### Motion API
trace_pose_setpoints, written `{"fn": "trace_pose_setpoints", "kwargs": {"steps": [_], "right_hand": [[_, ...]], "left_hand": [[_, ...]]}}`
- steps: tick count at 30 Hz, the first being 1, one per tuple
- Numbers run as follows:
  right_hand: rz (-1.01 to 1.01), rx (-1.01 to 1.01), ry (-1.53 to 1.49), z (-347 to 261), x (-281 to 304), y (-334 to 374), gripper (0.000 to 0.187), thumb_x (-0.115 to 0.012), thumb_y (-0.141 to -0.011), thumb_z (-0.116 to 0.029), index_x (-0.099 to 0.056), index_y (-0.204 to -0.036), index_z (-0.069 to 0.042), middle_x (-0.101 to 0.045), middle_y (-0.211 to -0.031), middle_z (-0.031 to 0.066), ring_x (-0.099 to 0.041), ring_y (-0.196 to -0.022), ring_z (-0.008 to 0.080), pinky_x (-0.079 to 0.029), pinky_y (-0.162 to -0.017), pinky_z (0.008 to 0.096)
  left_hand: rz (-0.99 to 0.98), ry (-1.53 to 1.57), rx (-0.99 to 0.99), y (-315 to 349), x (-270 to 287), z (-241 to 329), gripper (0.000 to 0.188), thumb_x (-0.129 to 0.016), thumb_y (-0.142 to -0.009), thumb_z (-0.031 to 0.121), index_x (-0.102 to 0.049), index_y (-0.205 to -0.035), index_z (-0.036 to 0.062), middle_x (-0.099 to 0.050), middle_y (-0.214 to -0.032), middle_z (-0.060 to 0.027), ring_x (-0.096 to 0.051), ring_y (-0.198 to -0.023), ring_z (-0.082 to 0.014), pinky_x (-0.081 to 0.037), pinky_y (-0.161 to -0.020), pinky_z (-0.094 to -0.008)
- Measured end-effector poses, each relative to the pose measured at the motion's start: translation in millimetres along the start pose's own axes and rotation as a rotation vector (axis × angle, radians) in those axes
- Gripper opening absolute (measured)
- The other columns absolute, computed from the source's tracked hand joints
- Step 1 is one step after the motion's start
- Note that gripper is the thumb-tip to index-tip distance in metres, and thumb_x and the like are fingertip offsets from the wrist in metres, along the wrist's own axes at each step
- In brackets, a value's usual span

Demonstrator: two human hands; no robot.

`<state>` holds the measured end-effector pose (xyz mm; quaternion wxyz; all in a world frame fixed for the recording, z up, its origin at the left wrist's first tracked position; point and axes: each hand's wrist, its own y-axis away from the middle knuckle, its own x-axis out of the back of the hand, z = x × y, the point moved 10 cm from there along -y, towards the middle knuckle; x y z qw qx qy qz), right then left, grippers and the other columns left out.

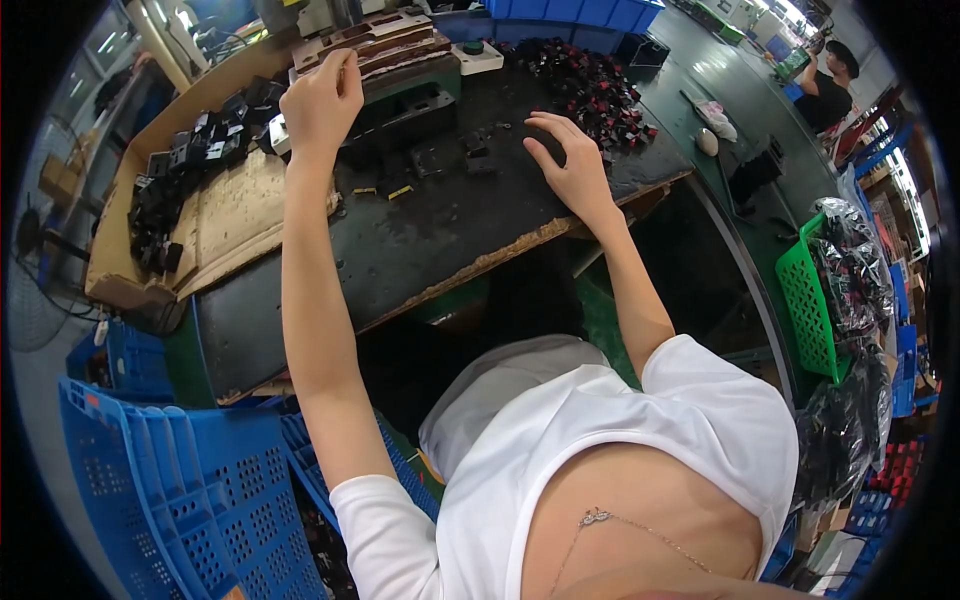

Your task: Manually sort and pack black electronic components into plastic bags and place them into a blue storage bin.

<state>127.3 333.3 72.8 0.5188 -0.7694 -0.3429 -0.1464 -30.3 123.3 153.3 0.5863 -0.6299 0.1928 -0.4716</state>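
Black rubber matting covers the desk (pixel 400 250), worn pale and ragged along its near edge. The person sits at it in a white top, both bare arms stretched forward.

The left hand (pixel 322 100) is raised at the far left of the desk, fingers curled loosely together, its fingertips touching the edge of a stack of brown flat plates (pixel 385 40) on a machine. Whether it grips anything cannot be told.

The right hand (pixel 568 160) lies palm down on the mat, fingers spread slightly and bent, holding nothing that can be seen. Just beyond its fingertips lies a pile of small black and red parts (pixel 590 85). Between the two hands, a few small black blocks (pixel 470 150) and two tiny yellow pieces (pixel 385 190) sit on the mat.

To the left, a shallow cardboard tray (pixel 225 215) holds more black parts (pixel 180 165) along its far side. A white box with a green button (pixel 477 57) stands behind the desk near the plates.

Blue plastic crates (pixel 170 480) stand at lower left. A green basket (pixel 810 300) with black bagged goods is at right. Another person (pixel 828 85) works far off at upper right.
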Motion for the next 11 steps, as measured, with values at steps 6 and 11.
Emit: {"fn": "trace_pose_setpoints", "kwargs": {"steps": [6,11], "right_hand": [[-0.016,-0.004,-0.595,-26.2,32.4,-15.4,0.026,-0.054,-0.085,-0.005,-0.055,-0.111,-0.002,-0.052,-0.118,0.0077,-0.051,-0.105,0.0159,-0.04,-0.089,0.0279],[0.122,0.254,-0.875,-119.6,137.7,-50.9,0.051,-0.047,-0.089,-0.027,-0.032,-0.128,0.002,-0.036,-0.132,0.0185,-0.044,-0.114,0.0357,-0.039,-0.092,0.0522]], "left_hand": [[0.403,0.764,0.201,-28.8,88.2,8.5,0.013,-0.055,-0.084,0.012,-0.066,-0.084,0.0044,-0.063,-0.066,-0.0081,-0.06,-0.057,-0.0121,-0.047,-0.056,-0.02],[0.294,1.095,-0.057,-40.9,184.5,64.1,0.04,-0.037,-0.091,0.027,-0.045,-0.122,0.0026,-0.055,-0.111,-0.0181,-0.052,-0.107,-0.026,-0.037,-0.098,-0.0421]]}}
